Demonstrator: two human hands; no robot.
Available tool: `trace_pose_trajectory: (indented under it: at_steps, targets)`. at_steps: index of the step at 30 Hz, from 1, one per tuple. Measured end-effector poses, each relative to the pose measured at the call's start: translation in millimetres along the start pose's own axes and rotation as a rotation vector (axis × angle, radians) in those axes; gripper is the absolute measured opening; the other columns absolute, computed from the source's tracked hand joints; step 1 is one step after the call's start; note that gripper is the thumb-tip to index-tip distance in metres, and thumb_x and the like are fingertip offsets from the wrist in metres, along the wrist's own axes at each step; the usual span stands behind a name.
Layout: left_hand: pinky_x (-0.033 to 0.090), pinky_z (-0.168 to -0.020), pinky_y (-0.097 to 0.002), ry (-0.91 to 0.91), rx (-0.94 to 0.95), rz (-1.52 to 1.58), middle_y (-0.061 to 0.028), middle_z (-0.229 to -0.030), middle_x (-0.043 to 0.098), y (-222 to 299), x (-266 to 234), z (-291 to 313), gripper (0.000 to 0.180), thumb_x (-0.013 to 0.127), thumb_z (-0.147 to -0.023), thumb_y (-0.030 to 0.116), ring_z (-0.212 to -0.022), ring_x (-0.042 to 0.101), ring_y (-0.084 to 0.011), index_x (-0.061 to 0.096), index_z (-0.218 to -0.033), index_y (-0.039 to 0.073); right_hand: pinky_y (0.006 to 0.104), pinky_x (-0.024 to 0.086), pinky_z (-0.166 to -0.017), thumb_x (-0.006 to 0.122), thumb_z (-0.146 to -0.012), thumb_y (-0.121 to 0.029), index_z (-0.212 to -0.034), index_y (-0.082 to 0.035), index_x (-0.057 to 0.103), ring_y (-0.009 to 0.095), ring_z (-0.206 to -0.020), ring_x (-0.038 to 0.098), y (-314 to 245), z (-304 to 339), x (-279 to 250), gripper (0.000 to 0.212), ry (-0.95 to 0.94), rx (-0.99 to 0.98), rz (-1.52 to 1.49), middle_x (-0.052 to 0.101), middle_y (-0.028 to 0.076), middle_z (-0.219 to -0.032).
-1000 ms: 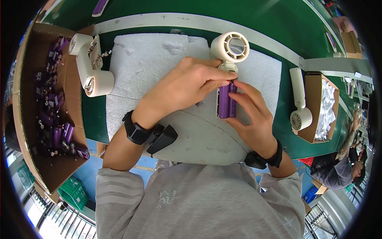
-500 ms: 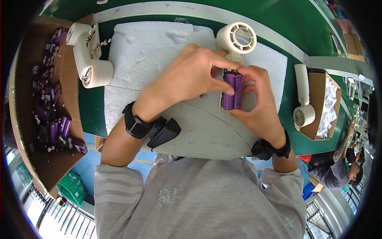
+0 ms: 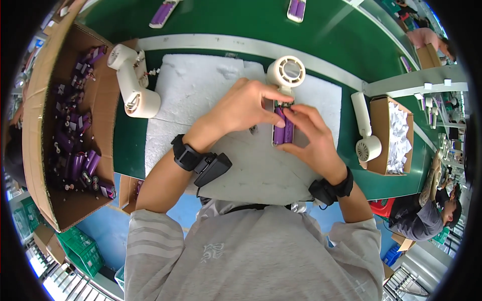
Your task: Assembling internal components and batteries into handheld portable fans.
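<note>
A cream handheld fan (image 3: 286,71) lies with its round head away from me and its handle opened toward me. Inside the handle sits a purple two-cell battery pack (image 3: 284,133), with a small green circuit board at its upper end. My left hand (image 3: 240,109) is closed on the handle's left side, its thumb pressing on the pack and its fingers near the board. My right hand (image 3: 312,139) curls round the right side, thumb at the pack's lower end and fingertips by the board. Fingers partly hide the board.
White foam (image 3: 193,75) and a grey pad (image 3: 241,173) lie beneath. At left stand a carton (image 3: 37,130) of purple battery packs and a cream fan (image 3: 145,103). At right are another fan (image 3: 365,123) and a carton of white pieces (image 3: 399,143). A person (image 3: 419,218) sits beyond.
The view has shifted, showing more of the far bench. My right fingertips have moved inward from the handle's upper right edge onto the board end of the pack. My left hand keeps its grip.
</note>
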State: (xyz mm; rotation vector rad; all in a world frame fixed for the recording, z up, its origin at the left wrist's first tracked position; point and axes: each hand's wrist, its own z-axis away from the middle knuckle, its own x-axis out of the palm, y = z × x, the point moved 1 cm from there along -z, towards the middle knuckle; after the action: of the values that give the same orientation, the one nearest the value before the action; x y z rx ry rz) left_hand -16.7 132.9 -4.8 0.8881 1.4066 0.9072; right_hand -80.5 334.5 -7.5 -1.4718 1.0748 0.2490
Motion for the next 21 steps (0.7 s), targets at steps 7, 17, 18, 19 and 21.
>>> trace_pose_trajectory:
  at_steps: [7,17,18,19,21]
  targets:
    - [0.051,-0.068,-0.0334,0.002,0.096,0.042,-0.0123,-0.083,0.069,-6,1,3,0.046,0.083,-0.065,0.012,-0.07,0.063,-0.0217,0.072,-0.11,0.011,0.0371,0.052,-0.09,0.086,-0.061,-0.006,-0.124,0.002,0.057,0.031,-0.109,0.059,-17,-1,-1,0.07,-0.059,-0.018,0.168,0.051,0.013,-0.125]
    - [0.054,-0.078,-0.0348,0.568,0.179,-0.128,-0.0124,-0.112,0.062,-23,-15,-15,0.045,0.076,-0.075,0.01,-0.087,0.063,-0.0259,0.063,-0.118,0.008,0.0406,0.049,-0.092,0.075,-0.078,-0.013,-0.125,-0.004,0.056,0.037,-0.111,0.057,15,-105,-15,0.051,0.338,0.065,0.426,0.055,0.018,-0.125]
    - [0.054,-0.077,-0.035,0.574,0.147,-0.142,-0.0123,-0.111,0.062,-26,-16,-13,0.042,0.076,-0.076,0.011,-0.086,0.063,-0.0262,0.064,-0.116,0.008,0.0407,0.049,-0.092,0.075,-0.079,-0.014,-0.125,-0.004,0.056,0.037,-0.111,0.057,12,-108,-19,0.05,0.297,0.067,0.4,0.055,0.018,-0.125]
    - [0.053,-0.077,-0.0352,0.578,0.117,-0.154,-0.0123,-0.11,0.063,-29,-18,-12,0.04,0.075,-0.077,0.012,-0.086,0.063,-0.0264,0.064,-0.115,0.008,0.0408,0.048,-0.092,0.074,-0.08,-0.015,-0.125,-0.004,0.056,0.038,-0.112,0.056,10,-111,-24,0.05,0.258,0.069,0.376,0.056,0.019,-0.125]
    - [0.053,-0.077,-0.0354,0.584,0.099,-0.161,-0.0122,-0.109,0.063,-30,-18,-17,0.037,0.075,-0.077,0.013,-0.085,0.063,-0.0267,0.064,-0.113,0.008,0.0408,0.048,-0.092,0.073,-0.081,-0.016,-0.125,-0.004,0.056,0.039,-0.112,0.055,14,-107,-39,0.049,0.222,0.069,0.365,0.056,0.02,-0.124]
